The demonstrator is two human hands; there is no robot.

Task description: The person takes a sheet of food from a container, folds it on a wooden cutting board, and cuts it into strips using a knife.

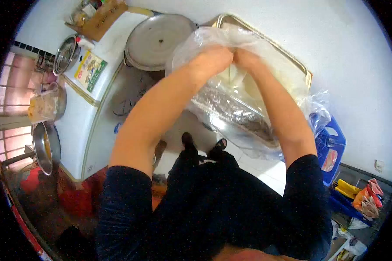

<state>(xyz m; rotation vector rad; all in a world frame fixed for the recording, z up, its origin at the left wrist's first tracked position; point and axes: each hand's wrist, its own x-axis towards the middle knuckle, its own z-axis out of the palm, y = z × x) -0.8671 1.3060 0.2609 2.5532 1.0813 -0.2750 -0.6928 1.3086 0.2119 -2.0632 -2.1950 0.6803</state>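
Observation:
My left hand [220, 57] and my right hand [245, 58] meet close together over a big metal tray. Both are closed, with their fingers bunched in a clear plastic bag [196, 41]; the fingertips are hidden. The loose plastic spreads around my wrists and hangs over the near side of the tray [287, 48]. Inside the tray, a pale cream material [287, 89] shows under or beside the plastic; I cannot make out what it is. The tray's near wall shines through the plastic between my forearms.
A large round pot lid [161, 41] lies left of the tray. On the white counter [76, 139] are a yellow-green packet [90, 69], steel bowls [66, 54] and a plastic tub [48, 104]. A blue plastic crate [335, 148] stands at the right, near colourful packages [368, 198].

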